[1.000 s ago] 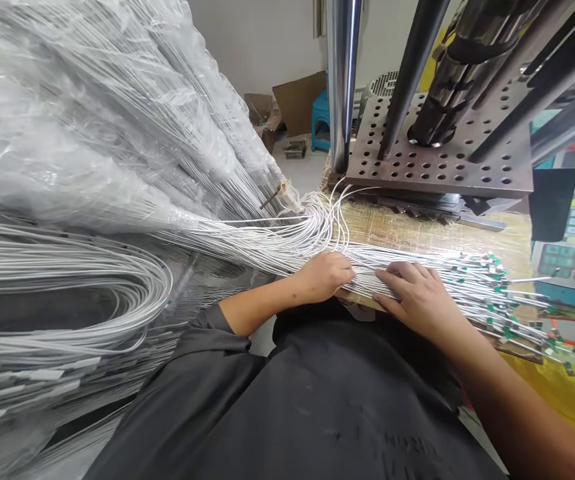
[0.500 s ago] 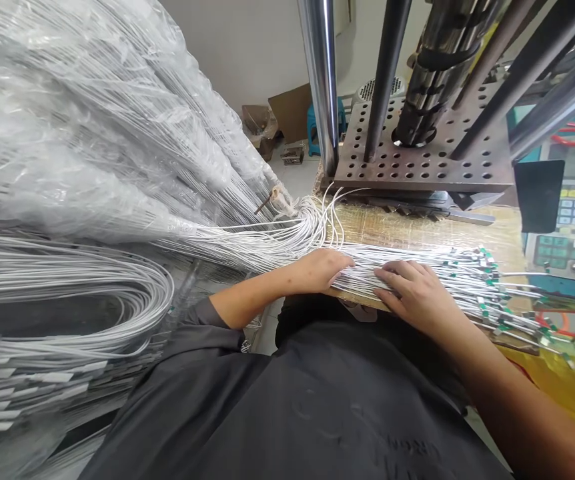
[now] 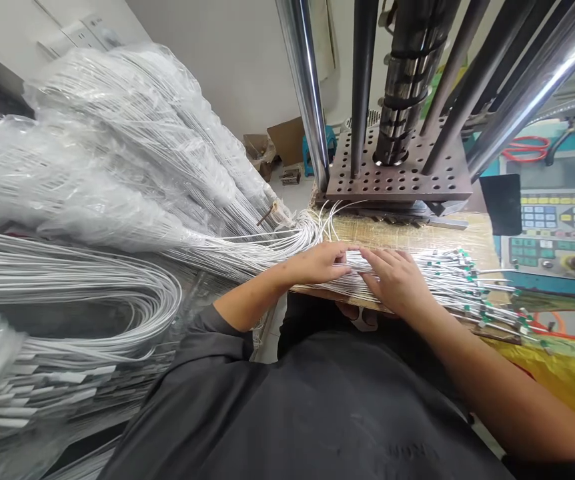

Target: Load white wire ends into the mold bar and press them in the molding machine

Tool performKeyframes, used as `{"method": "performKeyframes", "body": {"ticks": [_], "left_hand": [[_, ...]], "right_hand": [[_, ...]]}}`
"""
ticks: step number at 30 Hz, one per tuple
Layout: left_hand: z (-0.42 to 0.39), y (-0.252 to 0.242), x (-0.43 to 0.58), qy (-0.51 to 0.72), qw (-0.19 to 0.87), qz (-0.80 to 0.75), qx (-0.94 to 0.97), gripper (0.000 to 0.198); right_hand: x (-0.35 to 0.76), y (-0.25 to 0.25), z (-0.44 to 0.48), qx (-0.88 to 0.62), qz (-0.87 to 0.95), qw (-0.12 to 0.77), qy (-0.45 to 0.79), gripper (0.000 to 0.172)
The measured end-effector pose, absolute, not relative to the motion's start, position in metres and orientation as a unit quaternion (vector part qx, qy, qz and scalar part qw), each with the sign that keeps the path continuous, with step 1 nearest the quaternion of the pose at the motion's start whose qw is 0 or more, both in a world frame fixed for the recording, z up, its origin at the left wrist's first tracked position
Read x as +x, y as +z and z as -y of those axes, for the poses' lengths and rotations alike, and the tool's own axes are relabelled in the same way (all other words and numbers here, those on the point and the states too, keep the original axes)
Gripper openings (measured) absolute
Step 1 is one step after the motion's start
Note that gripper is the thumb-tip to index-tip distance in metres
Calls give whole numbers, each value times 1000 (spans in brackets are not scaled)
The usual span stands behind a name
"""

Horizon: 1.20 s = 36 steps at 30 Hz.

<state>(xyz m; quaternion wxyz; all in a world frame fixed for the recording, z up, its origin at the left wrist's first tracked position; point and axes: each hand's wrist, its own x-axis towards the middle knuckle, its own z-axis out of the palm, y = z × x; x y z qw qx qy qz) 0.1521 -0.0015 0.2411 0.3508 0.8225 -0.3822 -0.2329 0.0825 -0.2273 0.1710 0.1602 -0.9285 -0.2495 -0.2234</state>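
A thick layer of white cables (image 3: 262,255) runs across the bench in front of me, with small green-and-metal ends (image 3: 467,267) gathered at the right. My left hand (image 3: 320,262) rests on these cables from the left, thumb and fingers apart. From the right, my right hand (image 3: 392,275) lies over the same layer with its fingers stretched out and spread. The fingertips of the two hands almost meet at the layer's far edge. Neither hand shows a firm grip on a cable, and the undersides of the fingers are hidden.
Behind the bench stands a press with a holed metal plate (image 3: 400,180) and steel columns. Plastic-wrapped cable bundles (image 3: 117,140) fill the left, above a looped cable bundle (image 3: 162,300). A control panel (image 3: 550,227) is at right, over a yellow sheet (image 3: 557,373).
My view has shifted, bringing more of the control panel in. My hands have come closer together, and the left fingers have spread from their more closed pose on the cables.
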Motion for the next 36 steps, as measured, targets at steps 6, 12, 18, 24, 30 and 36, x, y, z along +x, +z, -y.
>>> {"method": "performKeyframes", "body": {"ticks": [6, 12, 18, 24, 30, 36], "left_hand": [[-20, 263, 151, -273, 540, 303, 736, 57], [-28, 275, 150, -268, 479, 333, 767, 39], [-24, 289, 151, -225, 395, 383, 804, 35], [-20, 280, 151, -249, 430, 370, 785, 35], [-23, 261, 152, -332, 607, 322, 646, 33], [-23, 240, 142, -384, 725, 213, 531, 33]], "right_hand": [[80, 185, 233, -921, 188, 185, -288, 34], [77, 207, 256, -930, 129, 137, -317, 28], [68, 189, 291, -949, 113, 78, -282, 23], [55, 169, 296, -940, 38, 61, -333, 60], [35, 167, 275, -901, -30, 164, -400, 87], [25, 164, 264, -838, -48, 422, -344, 111]]}}
